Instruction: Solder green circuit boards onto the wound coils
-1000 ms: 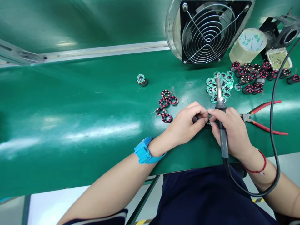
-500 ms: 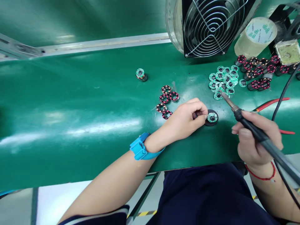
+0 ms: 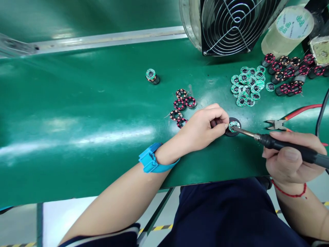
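A small round green circuit board (image 3: 232, 125) sits in a black round holder (image 3: 233, 134) on the table. My left hand (image 3: 209, 125) is at the holder's left edge, thumb and forefinger pinched together; what is between them is too small to make out. My right hand (image 3: 293, 159) grips a soldering iron (image 3: 272, 142) by its dark handle. The iron's tip points left and meets the board, or hovers just over it. Behind the iron lie red-handled cutters (image 3: 279, 124), their lower handle partly hidden by my right hand.
Beyond the holder is a pile of green round boards (image 3: 248, 85). Wound motor cores (image 3: 285, 72) crowd the right, near a tape roll (image 3: 289, 25) and a caged fan (image 3: 235, 27). More cores (image 3: 180, 104) stand left of my left hand. One core topped with a board (image 3: 151, 75) stands apart.
My right hand has moved away from my left, swung the soldering iron from pointing upward to pointing left, and brought its tip to the board. My left hand has stayed by the holder.
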A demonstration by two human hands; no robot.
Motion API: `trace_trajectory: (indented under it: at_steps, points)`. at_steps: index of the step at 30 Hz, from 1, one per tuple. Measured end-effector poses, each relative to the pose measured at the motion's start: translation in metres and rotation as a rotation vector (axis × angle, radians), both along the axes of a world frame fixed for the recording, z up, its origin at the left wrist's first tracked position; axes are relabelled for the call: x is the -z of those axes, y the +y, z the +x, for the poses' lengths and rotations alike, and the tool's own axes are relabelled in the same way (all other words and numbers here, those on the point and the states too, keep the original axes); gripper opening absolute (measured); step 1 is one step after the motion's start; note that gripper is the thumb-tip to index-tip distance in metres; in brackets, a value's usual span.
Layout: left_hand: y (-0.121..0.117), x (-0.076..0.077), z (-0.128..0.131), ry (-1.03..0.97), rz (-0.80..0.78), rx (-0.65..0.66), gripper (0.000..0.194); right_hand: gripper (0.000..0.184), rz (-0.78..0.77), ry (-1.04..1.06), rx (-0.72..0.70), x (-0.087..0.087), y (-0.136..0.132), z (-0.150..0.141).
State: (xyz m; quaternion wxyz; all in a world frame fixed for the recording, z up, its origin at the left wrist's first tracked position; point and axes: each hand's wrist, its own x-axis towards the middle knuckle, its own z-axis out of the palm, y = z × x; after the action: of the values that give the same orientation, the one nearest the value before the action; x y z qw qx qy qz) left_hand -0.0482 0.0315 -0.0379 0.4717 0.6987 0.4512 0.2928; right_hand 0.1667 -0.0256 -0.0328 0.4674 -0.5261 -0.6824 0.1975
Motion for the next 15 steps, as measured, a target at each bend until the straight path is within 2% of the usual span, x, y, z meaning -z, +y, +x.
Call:
trace_trajectory:
  at_steps: [15]
  points:
    - [-0.0004,0.0003,0.0008,0.017,0.016,0.012,0.015,0.025,-0.004,0.033,-0.03,-0.0005,0.0026,0.0014]
